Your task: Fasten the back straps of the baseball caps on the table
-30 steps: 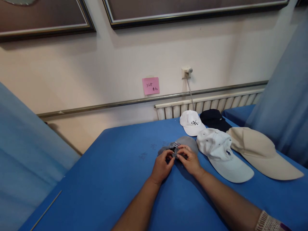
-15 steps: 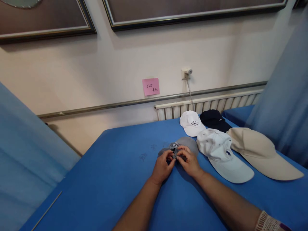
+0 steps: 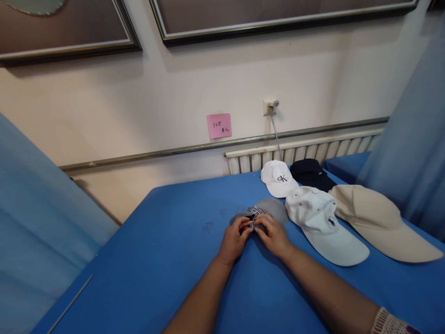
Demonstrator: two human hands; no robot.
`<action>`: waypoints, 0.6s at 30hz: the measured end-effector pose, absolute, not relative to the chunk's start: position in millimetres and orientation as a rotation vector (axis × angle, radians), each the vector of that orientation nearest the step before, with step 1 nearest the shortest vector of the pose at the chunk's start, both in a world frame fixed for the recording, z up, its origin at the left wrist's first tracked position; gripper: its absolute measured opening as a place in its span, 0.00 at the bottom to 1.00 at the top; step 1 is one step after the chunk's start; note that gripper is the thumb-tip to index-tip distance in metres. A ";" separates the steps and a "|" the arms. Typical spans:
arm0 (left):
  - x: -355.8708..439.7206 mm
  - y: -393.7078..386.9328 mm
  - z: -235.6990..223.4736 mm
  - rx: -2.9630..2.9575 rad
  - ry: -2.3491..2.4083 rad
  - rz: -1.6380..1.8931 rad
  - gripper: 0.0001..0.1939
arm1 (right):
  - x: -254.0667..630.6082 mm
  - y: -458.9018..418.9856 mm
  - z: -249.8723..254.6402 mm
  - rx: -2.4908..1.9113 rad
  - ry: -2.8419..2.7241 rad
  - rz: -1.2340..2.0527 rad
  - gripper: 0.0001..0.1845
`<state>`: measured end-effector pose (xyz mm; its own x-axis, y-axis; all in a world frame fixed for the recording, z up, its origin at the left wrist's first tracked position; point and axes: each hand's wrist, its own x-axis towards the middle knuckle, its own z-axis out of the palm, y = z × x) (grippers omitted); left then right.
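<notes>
Your left hand [image 3: 232,241] and right hand [image 3: 274,235] pinch the gray baseball cap [image 3: 274,207]; just where is hard to see. It's on the blue table [image 3: 167,264], left of a pale cap [image 3: 313,211]. A pink note [image 3: 219,125] is on the far wall [image 3: 181,88].

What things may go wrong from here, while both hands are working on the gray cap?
The left hand and right hand pinch the gray cap over a small area, so it might slip. The light cap with the dark logo lies close beside it, so a sideways pull could nudge that one.
</notes>
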<state>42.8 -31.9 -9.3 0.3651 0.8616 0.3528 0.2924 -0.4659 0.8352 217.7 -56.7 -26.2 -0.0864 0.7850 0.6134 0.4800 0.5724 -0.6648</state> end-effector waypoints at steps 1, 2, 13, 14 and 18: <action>42.8 -31.7 -9.8 1.952 0.998 1.070 0.13 | 217.6 -56.3 -26.4 -1.065 -1.733 0.360 0.09; 42.9 -31.7 -9.9 1.969 0.999 1.066 0.13 | 217.6 -55.9 -26.8 -1.077 -1.729 0.365 0.09; 46.3 -36.3 -4.9 2.344 1.037 1.039 0.16 | 219.0 -53.0 -32.0 -1.184 -1.662 0.449 0.06; 46.3 -36.4 -4.7 2.357 1.040 1.045 0.16 | 219.1 -53.2 -31.6 -1.189 -1.660 0.450 0.06; 47.0 -37.6 -2.3 2.350 1.055 1.108 0.15 | 219.2 -54.5 -28.6 -1.154 -1.711 0.436 0.14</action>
<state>47.0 -37.6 -2.3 0.4212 0.7436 0.5193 0.4818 -0.6685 0.5665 219.2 -54.5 -28.6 -0.0601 0.8487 0.5255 0.4937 0.4828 -0.7233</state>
